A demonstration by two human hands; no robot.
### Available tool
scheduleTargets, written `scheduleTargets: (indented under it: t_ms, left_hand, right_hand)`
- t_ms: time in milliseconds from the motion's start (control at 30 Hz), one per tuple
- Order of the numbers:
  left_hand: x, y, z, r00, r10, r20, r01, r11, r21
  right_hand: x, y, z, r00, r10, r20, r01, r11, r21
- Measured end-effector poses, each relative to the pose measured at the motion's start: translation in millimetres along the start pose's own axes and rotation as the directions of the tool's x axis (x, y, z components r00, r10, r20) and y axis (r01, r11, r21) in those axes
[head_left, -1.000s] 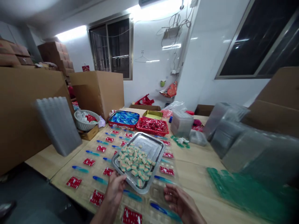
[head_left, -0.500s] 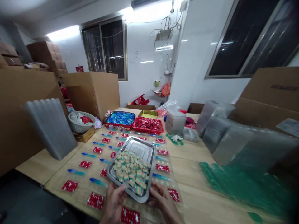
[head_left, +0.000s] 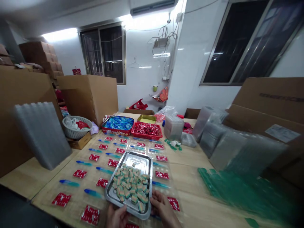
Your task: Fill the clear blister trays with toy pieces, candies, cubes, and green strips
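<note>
Clearly, the metal tray is at the near side, over the rows laid on the wooden table; whether it touches them below, I cannot tell. Its left near corner is gripped by the left hand, and its right edge by the right hand, with the fingers closed on the rim. I judge it stiff and rather light, but smooth, so it may slip; the rolled rim, held on both sides, seems the best place to take. The small blocks inside, in pale orange and green layers, look soft like foam, and being loose they may slide if the tray tilts.

Around it, thin transparent plastic blisters carry flat red dotted packets and slender blue-teal sticks, probably of hard plastic. Farther stand a red-sided tin, full of glossy blue pieces, and a red plastic basket with shiny packets. At the right lie thin, floppy green sheets; at the left leans a ribbed translucent stack.
</note>
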State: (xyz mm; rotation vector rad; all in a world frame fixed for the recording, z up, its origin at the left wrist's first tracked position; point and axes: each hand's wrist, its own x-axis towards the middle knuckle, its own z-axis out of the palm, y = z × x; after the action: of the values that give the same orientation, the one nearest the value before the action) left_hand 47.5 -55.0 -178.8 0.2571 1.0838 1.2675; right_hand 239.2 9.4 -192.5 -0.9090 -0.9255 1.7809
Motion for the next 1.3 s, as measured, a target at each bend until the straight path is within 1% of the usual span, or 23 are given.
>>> scheduleTargets:
  t_ms: [67, 100, 200, 300, 367, 400, 433, 467, 500, 533, 567, 633, 700, 767, 833, 867, 933, 967, 1033, 1133, 1200, 1233, 1300]
  left_hand:
    - [-1.4, -2.9, 0.7, 0.998, 0.040, -0.048, -0.044, 0.996, -0.081]
    - [-3.0, -4.3, 1.3, 0.998, 0.037, -0.055, -0.043, 0.992, -0.117]
    - [-13.5, -4.7, 2.3, 0.998, -0.027, -0.054, 0.017, 0.984, -0.175]
    - [-35.3, 3.9, 2.8, 0.991, -0.114, -0.075, 0.099, 0.979, -0.179]
    - [-53.4, 15.2, 3.0, 0.985, -0.169, -0.024, 0.164, 0.978, -0.129]
    - [-61.4, 22.2, 2.6, 0.983, -0.185, 0.010, 0.185, 0.980, -0.073]
    - [-67.6, 30.0, 1.7, 0.983, -0.180, 0.035, 0.180, 0.984, 0.003]
    - [-71.0, 38.6, 0.3, 0.986, -0.154, 0.056, 0.148, 0.984, 0.100]
    - [-71.1, 47.6, -1.5, 0.993, -0.095, 0.066, 0.079, 0.974, 0.211]
    - [-67.7, 56.8, -3.5, 0.997, -0.008, 0.071, -0.016, 0.944, 0.328]
    - [-60.8, 66.1, -5.0, 0.993, 0.097, 0.072, -0.119, 0.891, 0.438]
    - [-39.5, 83.0, -5.3, 0.952, 0.295, 0.087, -0.286, 0.746, 0.601]
    - [-14.0, 95.3, -0.3, 0.905, 0.404, 0.131, -0.376, 0.619, 0.690]
    - [9.5, 101.3, 8.7, 0.876, 0.427, 0.223, -0.436, 0.505, 0.745]
    - [28.0, 100.7, 18.4, 0.853, 0.412, 0.319, -0.484, 0.401, 0.777]
    - [35.3, 98.4, 22.5, 0.844, 0.404, 0.353, -0.504, 0.369, 0.781]
    - [46.8, 91.5, 28.4, 0.828, 0.398, 0.395, -0.536, 0.358, 0.765]
    - [51.4, 87.6, 30.4, 0.824, 0.397, 0.405, -0.546, 0.364, 0.755]
    - [58.5, 80.8, 33.7, 0.815, 0.399, 0.420, -0.558, 0.346, 0.755]
    - [66.2, 76.3, 40.5, 0.822, 0.390, 0.415, -0.520, 0.214, 0.827]
    - [70.1, 77.0, 46.6, 0.833, 0.377, 0.406, -0.487, 0.151, 0.860]
    - [72.0, 77.8, 49.9, 0.838, 0.368, 0.404, -0.480, 0.141, 0.866]
    - [75.8, 79.6, 56.2, 0.840, 0.351, 0.415, -0.486, 0.145, 0.862]
  right_hand:
    - [2.0, 0.8, -2.7, 1.000, 0.023, -0.003, -0.023, 1.000, -0.016]
    - [2.0, 1.1, -4.0, 0.999, 0.033, -0.011, -0.034, 0.999, -0.030]
    - [-2.5, 0.8, -7.4, 0.997, 0.032, -0.069, -0.040, 0.994, -0.107]
    - [-9.7, -2.2, -11.1, 0.989, 0.012, -0.149, -0.039, 0.983, -0.180]
    - [-13.5, -5.1, -14.8, 0.983, -0.004, -0.184, -0.039, 0.973, -0.228]
    - [-14.6, -6.7, -17.2, 0.981, -0.025, -0.190, -0.028, 0.962, -0.270]
    - [-15.1, -8.5, -19.9, 0.979, -0.061, -0.194, -0.007, 0.943, -0.332]
    - [-15.0, -10.7, -22.5, 0.976, -0.110, -0.190, 0.022, 0.911, -0.413]
    - [-14.2, -13.4, -24.8, 0.969, -0.166, -0.181, 0.054, 0.863, -0.502]
    - [-12.7, -16.8, -26.4, 0.960, -0.224, -0.168, 0.083, 0.801, -0.593]
    - [-10.5, -21.0, -26.9, 0.951, -0.274, -0.143, 0.108, 0.729, -0.676]
    - [-4.0, -31.7, -23.6, 0.940, -0.337, -0.055, 0.159, 0.574, -0.804]
    - [4.8, -44.3, -14.3, 0.935, -0.349, 0.067, 0.213, 0.400, -0.891]
    - [14.9, -56.4, -0.9, 0.937, -0.301, 0.176, 0.243, 0.202, -0.949]
    - [25.3, -64.9, 13.2, 0.951, -0.199, 0.235, 0.242, 0.014, -0.970]
    - [30.3, -67.1, 19.4, 0.957, -0.144, 0.251, 0.244, -0.063, -0.968]
    - [39.5, -67.3, 28.6, 0.960, -0.069, 0.270, 0.256, -0.167, -0.952]
    - [43.6, -65.5, 31.3, 0.959, -0.053, 0.277, 0.263, -0.190, -0.946]
    - [51.3, -59.5, 32.9, 0.957, -0.055, 0.286, 0.271, -0.186, -0.944]
    - [62.3, -49.2, 28.9, 0.954, -0.100, 0.282, 0.274, -0.087, -0.958]
    - [69.9, -43.9, 25.1, 0.958, -0.140, 0.249, 0.255, 0.028, -0.966]
    - [73.9, -42.1, 23.7, 0.961, -0.157, 0.229, 0.247, 0.101, -0.964]
    - [82.4, -40.2, 22.1, 0.965, -0.187, 0.183, 0.232, 0.285, -0.930]
